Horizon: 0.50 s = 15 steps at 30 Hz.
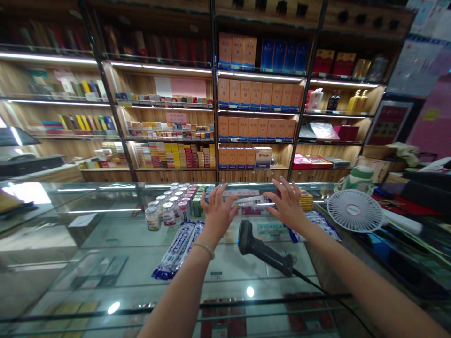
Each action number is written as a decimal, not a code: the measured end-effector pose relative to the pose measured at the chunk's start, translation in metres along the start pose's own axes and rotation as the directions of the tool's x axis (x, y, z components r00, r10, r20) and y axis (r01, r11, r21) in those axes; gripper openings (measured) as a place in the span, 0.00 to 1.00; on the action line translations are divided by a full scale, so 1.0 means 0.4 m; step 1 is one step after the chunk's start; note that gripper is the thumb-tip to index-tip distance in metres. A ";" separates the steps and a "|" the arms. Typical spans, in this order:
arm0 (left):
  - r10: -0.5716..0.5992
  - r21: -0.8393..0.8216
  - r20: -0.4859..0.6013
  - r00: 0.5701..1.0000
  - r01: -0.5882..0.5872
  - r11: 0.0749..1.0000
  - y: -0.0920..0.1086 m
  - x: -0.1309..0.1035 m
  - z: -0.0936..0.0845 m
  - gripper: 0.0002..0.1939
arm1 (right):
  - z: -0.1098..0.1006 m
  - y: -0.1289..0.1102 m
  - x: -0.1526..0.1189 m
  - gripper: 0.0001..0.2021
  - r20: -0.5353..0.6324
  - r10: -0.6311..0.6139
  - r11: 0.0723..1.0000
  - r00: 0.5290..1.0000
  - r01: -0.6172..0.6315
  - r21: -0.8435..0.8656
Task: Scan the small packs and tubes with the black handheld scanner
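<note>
Both my hands are over the glass counter (141,256), fingers spread. Between them is a narrow, clear-and-white strip (251,202) with printing. My left hand (217,213), with a pale bracelet at the wrist, has its fingertips close to the strip's left end; I cannot tell if they touch. At the other end, my right hand (286,203) is open, its thumb near the strip. Nearer to me lies a black barcode scanner (262,249) with its cable. Long blue-and-white packets (180,249) lie beside my left forearm, and similar packets (322,224) are partly behind my right forearm.
Several small clear-lidded jars (169,213) stand in rows left of my hands. Yellow packs (306,199) are behind my right hand. A white fan (355,210) and a green-and-white bottle (361,176) stand at the right. Shelves of boxes (257,129) line the back wall.
</note>
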<state>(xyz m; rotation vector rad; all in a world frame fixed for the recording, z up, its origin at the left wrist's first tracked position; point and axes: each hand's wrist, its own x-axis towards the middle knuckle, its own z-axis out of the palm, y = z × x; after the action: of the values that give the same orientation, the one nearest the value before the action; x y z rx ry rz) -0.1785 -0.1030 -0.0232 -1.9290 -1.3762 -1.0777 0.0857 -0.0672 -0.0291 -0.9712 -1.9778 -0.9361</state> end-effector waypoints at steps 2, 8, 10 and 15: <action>0.019 -0.006 -0.006 1.000 -0.019 1.000 0.002 0.000 0.000 0.12 | 0.016 0.001 -0.003 0.16 -0.038 -0.007 1.000 0.999 0.007 0.000; 0.057 0.003 0.027 0.998 -0.057 0.998 0.018 0.002 -0.007 0.11 | 0.034 -0.011 -0.020 0.12 -0.083 -0.009 1.000 0.996 0.010 0.008; 0.062 0.001 0.048 0.997 -0.062 0.998 0.024 0.002 -0.008 0.11 | 0.029 -0.015 -0.024 0.10 -0.092 -0.021 0.999 0.996 0.023 0.024; 0.082 -0.010 0.054 0.995 -0.082 0.997 0.039 0.003 -0.007 0.08 | 0.008 -0.021 -0.027 0.06 -0.050 0.029 0.999 0.998 -0.027 0.046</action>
<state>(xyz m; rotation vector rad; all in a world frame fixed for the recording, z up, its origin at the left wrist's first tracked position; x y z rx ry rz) -0.1644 -0.1099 -0.0203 -2.0161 -1.3112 -1.0000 0.0824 -0.0719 -0.0419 -0.9389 -1.9304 -0.8875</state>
